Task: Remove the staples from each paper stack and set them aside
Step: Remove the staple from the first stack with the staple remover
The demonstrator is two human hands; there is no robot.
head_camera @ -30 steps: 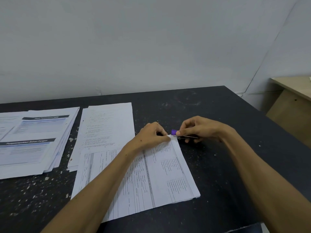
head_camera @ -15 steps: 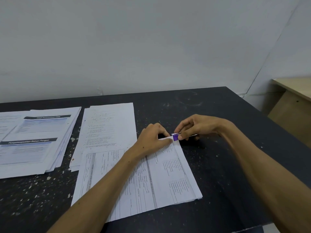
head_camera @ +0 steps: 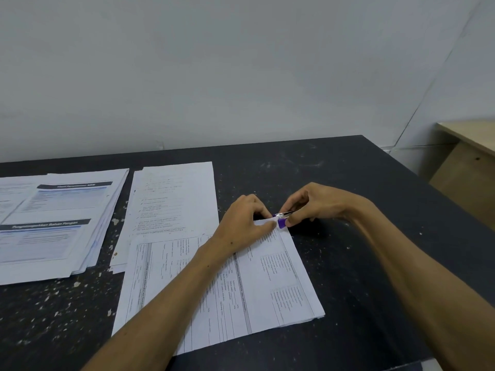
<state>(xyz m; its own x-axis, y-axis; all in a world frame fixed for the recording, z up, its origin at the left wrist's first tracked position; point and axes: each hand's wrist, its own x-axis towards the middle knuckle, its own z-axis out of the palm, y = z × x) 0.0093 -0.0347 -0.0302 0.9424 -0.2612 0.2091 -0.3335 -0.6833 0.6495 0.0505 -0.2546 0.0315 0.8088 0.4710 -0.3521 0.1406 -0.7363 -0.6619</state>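
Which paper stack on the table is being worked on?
On the black table, pass the bluish pile and the plain pile beside it. The worked stack lies nearest, tilted, with ruled forms; the left hand holds its far corner, the right hand holds a purple tool there.

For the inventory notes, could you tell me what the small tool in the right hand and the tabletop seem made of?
Tool: purple part looks like glossy plastic; the thin prong glints like metal. Tabletop: dark, matte, hard, perhaps painted board or laminate; pale flecks suggest chipped coating.
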